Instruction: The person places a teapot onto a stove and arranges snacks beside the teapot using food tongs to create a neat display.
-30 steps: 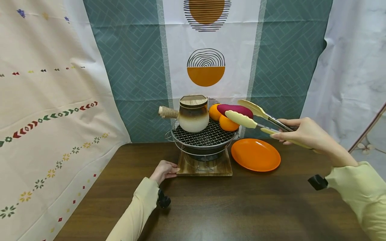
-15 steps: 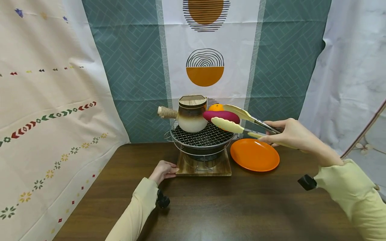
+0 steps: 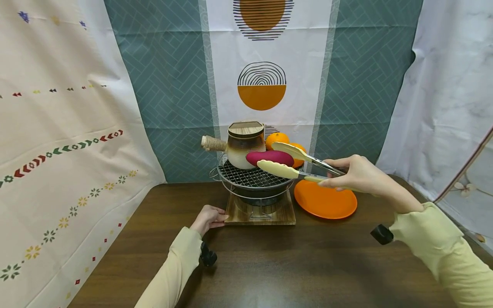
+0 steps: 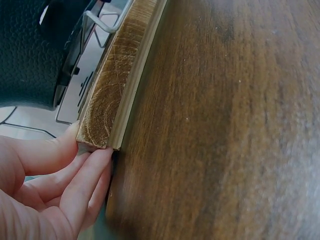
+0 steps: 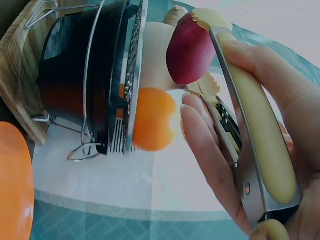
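Observation:
My right hand (image 3: pixel 356 173) grips cream-and-steel tongs (image 3: pixel 283 170), whose scalloped tips clasp a purple sweet potato (image 3: pixel 269 158). The right wrist view shows that sweet potato (image 5: pixel 190 50) held off the wire mesh rack (image 5: pixel 135 75). In the head view the mesh (image 3: pixel 250 175) covers a round black grill (image 3: pixel 259 192). Its wooden board (image 3: pixel 235 216) stands on the table, and my left hand (image 3: pixel 209 219) pinches the board's near left corner. Up close, the left thumb and fingertips (image 4: pixel 95 160) press the board's corner (image 4: pixel 95 135).
A brown-and-white pot (image 3: pixel 244 145) with a wrapped side handle sits on the rack's left. Two oranges, one at the back (image 3: pixel 277 139) and one partly behind the tongs (image 3: pixel 298 150), are at its right. An orange plate (image 3: pixel 325 205) lies right of the grill on the brown table (image 3: pixel 269 265).
My right hand has moved left and slightly down, bringing the tongs and sweet potato from over the oranges to in front of the pot. The left hand stays at the board.

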The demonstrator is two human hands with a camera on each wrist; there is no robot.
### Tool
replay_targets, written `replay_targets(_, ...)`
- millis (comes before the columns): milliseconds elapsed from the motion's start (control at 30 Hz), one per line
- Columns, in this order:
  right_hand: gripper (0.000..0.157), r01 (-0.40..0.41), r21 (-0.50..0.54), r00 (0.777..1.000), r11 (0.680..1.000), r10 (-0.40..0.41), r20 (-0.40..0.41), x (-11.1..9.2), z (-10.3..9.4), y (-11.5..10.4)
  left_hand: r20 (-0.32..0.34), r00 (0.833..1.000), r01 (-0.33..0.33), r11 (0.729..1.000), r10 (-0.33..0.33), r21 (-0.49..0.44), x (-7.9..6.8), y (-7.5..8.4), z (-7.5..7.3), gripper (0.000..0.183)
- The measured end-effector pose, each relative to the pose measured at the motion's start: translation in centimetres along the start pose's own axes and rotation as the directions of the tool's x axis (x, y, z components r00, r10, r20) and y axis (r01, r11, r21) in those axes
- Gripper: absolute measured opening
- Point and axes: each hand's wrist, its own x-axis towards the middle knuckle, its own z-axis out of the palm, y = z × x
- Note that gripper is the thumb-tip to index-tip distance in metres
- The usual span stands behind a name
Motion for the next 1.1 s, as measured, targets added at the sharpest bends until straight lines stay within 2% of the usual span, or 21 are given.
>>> replay_targets(133,0.070,0.018,0.004,1.000,1.000,-0.018,0.023,0.3,0.5,-0.1,0.000,1.000,-0.004,1.000,0.004,-0.006,0.0,0.0,0.0,0.027)
replay_targets(400,0.068,0.030,-0.035,0.998,0.999,-0.027,0.057,0.7,1.0,-0.4,-0.003,1.000,-0.003,1.000,0.003,-0.010,-0.1,0.0,0.0,0.028)
replay_targets(733,0.062,0.061,-0.035,0.994,0.998,-0.057,0.097,1.4,1.6,-0.3,-0.008,1.000,-0.015,1.000,0.015,-0.005,-0.2,0.0,0.1,0.025)
replay_targets(1100,0.063,0.086,-0.018,0.990,0.996,-0.083,0.109,1.9,1.8,-0.6,0.000,1.000,-0.016,1.000,0.016,-0.021,-0.3,0.1,-0.1,0.026)
